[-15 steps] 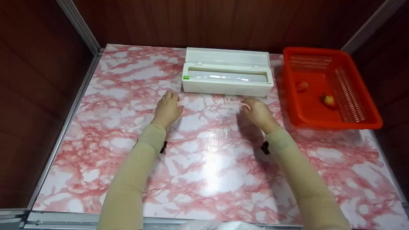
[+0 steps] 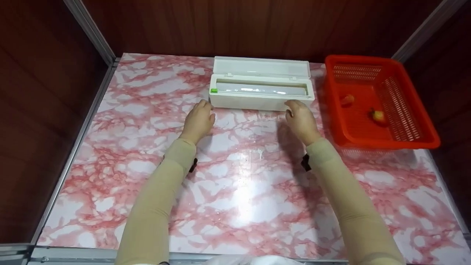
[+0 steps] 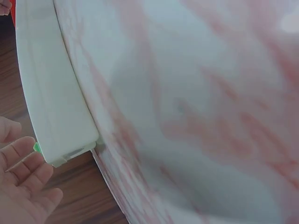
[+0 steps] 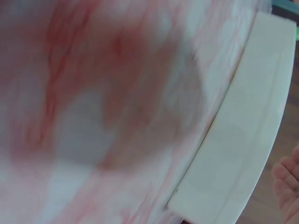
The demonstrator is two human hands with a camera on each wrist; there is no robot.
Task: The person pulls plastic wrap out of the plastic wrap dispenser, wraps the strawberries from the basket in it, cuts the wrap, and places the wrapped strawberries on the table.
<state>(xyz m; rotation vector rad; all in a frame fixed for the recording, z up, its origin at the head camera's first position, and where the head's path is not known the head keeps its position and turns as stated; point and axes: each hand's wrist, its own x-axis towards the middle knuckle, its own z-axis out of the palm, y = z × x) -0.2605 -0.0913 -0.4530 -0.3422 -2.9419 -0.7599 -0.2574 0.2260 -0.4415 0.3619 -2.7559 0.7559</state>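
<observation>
This looks like a small work booth: dark wood-grain panels [image 2: 239, 27] close off the far, left and right sides, grey metal posts [image 2: 91, 32] stand at both far corners, and a metal rail [image 2: 77, 253] edges the near side of the pink-marbled tabletop [image 2: 136, 121].

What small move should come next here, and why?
Probably bring the left hand and right hand onto the ends of the box to steady it: each hand is near a different end, neither appears to grip it, and the lid is open.
</observation>
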